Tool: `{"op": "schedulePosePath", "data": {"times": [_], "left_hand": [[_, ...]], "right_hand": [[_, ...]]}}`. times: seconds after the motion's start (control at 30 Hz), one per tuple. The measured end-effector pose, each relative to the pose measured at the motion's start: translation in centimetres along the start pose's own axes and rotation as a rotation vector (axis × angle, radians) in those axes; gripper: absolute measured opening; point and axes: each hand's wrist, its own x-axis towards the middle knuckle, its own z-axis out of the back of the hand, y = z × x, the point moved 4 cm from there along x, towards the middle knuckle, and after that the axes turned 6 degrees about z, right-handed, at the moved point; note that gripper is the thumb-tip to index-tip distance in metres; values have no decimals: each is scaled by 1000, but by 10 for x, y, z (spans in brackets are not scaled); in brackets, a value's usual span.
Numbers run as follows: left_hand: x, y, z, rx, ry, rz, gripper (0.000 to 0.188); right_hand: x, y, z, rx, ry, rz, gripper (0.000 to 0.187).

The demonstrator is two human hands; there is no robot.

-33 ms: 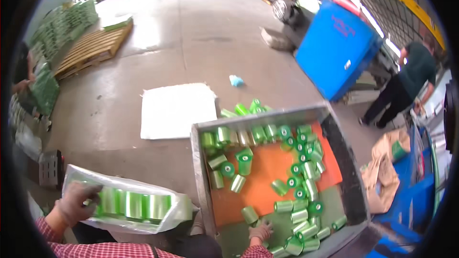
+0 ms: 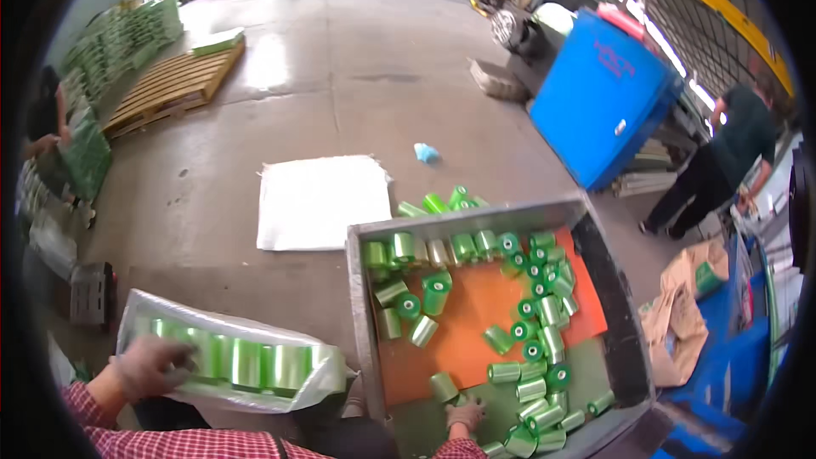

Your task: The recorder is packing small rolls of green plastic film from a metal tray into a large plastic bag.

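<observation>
My gloved left hand (image 2: 155,365) is over the left end of a long bag of clear plastic (image 2: 327,374), fingers apart and close to the upright rolls of green film (image 2: 246,365) lined up inside it. Down in the near part of a big metal-rimmed bin (image 2: 364,323), my gloved right hand (image 2: 465,415) has its fingers closed round a small green film roll (image 2: 460,400), mostly hidden by the hand. Touching or just beside it lies another film roll (image 2: 443,387). Many more shiny green rolls (image 2: 531,388) lie along the bin's right and far sides.
An orange sheet (image 2: 476,289) covers part of the bin's floor. Beyond the bin are loose rolls (image 2: 435,203), a white sack (image 2: 323,204) and a blue scrap (image 2: 426,153). A blue cabinet (image 2: 603,102), brown paper bags (image 2: 676,323) and a standing person (image 2: 731,153) are at right.
My left hand has shifted a little right and down along the row of rolls. My right hand stays at nearly the same spot in the bin. The whole view has tilted slightly.
</observation>
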Motion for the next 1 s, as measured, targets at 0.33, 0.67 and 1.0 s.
{"op": "schedulePosePath", "data": {"times": [0.33, 0.67, 1.0], "left_hand": [[-28, 0, -10, 72, -249, -569, 73], [4, -27, -111, 276, 19, -655, 27], [25, 113, -1, 428, -380, -286, 75]], "right_hand": [[-147, 93, 203, 1905, 405, 544, 71], [-191, 353, 106, 19, 445, 812, 96], [-185, 333, 173, -814, 70, 1149, 82]]}}
